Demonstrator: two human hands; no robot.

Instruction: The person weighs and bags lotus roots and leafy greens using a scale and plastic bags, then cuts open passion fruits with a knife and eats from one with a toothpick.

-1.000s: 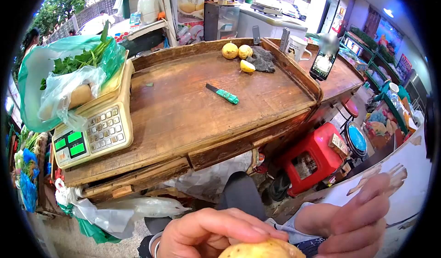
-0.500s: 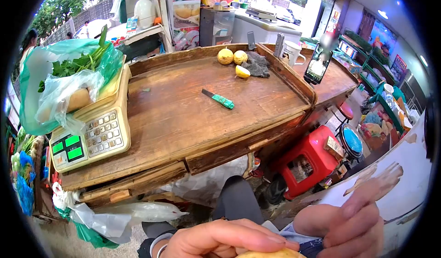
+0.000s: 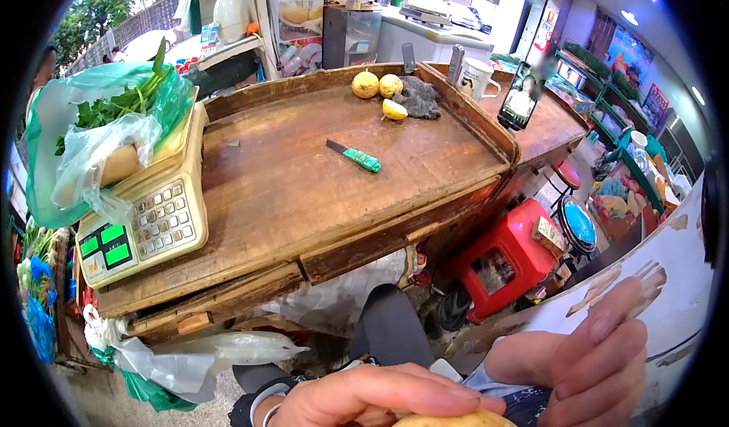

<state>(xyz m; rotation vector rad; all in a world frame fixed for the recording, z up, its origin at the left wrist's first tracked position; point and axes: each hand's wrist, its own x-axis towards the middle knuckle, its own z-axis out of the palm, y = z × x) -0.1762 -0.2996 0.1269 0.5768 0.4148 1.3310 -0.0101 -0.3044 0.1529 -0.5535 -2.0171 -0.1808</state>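
My left hand (image 3: 380,395) is at the bottom edge, its fingers closed over a round yellow fruit (image 3: 456,420); only the top of the fruit shows. To its right is my right hand (image 3: 596,362), raised with its fingers curled together. Whatever those fingers may hold is hidden. On the wooden table ahead lies a small knife (image 3: 355,156) with a green-wrapped handle. Farther back sit two whole yellow fruits (image 3: 365,85) and a cut piece of yellow fruit (image 3: 394,110), beside a dark grey cloth (image 3: 417,98).
A scale (image 3: 168,222) stands on the table's left, bearing a green plastic bag (image 3: 49,150) with leafy greens. A white mug (image 3: 477,77) and a phone (image 3: 521,99) are at the back right. A red stool (image 3: 505,264) stands right of the wooden table (image 3: 266,207).
My right hand has moved slightly to the right, its fingers still curled. My left hand remains on the yellow fruit. The whole view has shifted a little; the knife and table fruit lie as before.
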